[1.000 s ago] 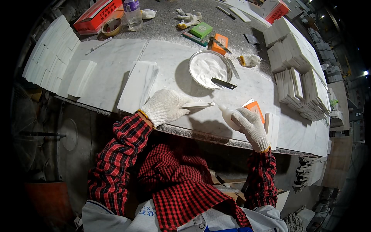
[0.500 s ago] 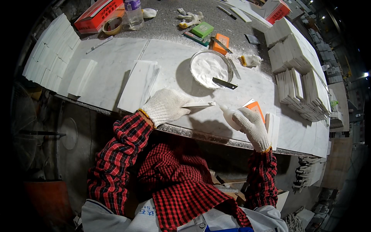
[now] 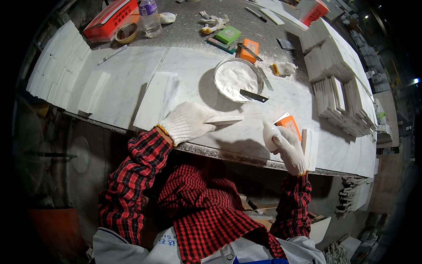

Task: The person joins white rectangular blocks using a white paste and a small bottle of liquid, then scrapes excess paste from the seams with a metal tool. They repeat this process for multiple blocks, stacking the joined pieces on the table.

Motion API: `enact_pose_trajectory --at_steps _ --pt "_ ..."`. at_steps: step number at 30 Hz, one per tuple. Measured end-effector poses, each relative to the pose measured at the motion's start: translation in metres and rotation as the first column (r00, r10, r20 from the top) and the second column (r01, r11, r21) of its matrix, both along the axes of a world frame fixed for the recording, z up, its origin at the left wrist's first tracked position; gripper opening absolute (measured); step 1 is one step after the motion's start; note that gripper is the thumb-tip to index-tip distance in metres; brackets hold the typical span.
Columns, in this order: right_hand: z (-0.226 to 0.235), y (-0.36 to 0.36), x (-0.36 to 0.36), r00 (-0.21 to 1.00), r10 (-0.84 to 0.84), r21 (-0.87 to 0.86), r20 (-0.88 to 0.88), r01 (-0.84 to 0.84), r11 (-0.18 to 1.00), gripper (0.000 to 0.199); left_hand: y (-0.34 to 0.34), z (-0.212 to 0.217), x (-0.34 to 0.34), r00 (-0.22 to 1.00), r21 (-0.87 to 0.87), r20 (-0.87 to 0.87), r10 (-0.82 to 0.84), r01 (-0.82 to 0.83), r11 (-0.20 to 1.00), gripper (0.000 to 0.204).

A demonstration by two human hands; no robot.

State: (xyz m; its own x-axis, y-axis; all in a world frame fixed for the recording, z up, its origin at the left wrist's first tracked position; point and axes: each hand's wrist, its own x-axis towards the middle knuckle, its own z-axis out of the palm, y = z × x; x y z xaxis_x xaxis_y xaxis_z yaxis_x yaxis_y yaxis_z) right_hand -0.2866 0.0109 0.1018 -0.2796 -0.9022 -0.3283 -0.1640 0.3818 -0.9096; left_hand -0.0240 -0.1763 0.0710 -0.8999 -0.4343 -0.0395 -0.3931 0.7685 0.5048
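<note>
My left hand, in a white knit glove with a yellow cuff, grips a thin white marble strip near the table's front edge. The strip's free end points right. In my gloved right hand is a small translucent squeeze bottle, held with its nozzle up and apart from the strip. Just beyond that hand lies an orange box, and white strips lie right beside it. A bowl of white powder stands farther back, a dark flat blade lying over its rim.
Tall stacks of white tiles stand at the right and left. Flat marble pieces lie beyond my left hand. At the back are a clear bottle, a tape roll, a green box and loose gloves.
My right hand has drawn the squeeze bottle back to the right, away from the strip's end, and its nozzle has tipped upward. The left hand and strip have hardly moved.
</note>
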Motion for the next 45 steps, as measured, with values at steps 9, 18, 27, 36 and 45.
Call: enact_pose_trajectory --at_steps 9,18,27,36,45 --pt "-0.021 -0.031 -0.073 0.953 -0.297 -0.356 -0.055 0.259 0.898 0.039 0.002 0.015 0.008 0.996 0.024 0.083 0.045 -0.047 0.999 0.041" --pt "-0.073 -0.059 -0.132 0.645 -0.317 -0.15 -0.695 0.301 0.942 0.042 -0.004 0.036 0.012 0.986 0.031 0.138 0.09 -0.095 0.995 0.031" --pt "-0.043 -0.022 -0.075 0.45 -0.465 -0.38 -0.762 0.27 0.885 0.055 -0.016 0.066 0.007 0.992 0.082 0.109 0.058 -0.067 0.994 0.031" --pt "-0.061 -0.095 0.018 0.929 -0.342 -0.449 -0.139 0.248 0.858 0.032 -0.032 0.073 -0.023 0.96 0.073 0.26 0.1 -0.123 0.99 0.03" --pt "-0.047 -0.093 0.006 0.873 -0.425 -0.276 0.238 0.48 0.832 0.026 -0.046 0.086 -0.03 0.965 0.061 0.255 0.053 -0.07 0.996 0.037"
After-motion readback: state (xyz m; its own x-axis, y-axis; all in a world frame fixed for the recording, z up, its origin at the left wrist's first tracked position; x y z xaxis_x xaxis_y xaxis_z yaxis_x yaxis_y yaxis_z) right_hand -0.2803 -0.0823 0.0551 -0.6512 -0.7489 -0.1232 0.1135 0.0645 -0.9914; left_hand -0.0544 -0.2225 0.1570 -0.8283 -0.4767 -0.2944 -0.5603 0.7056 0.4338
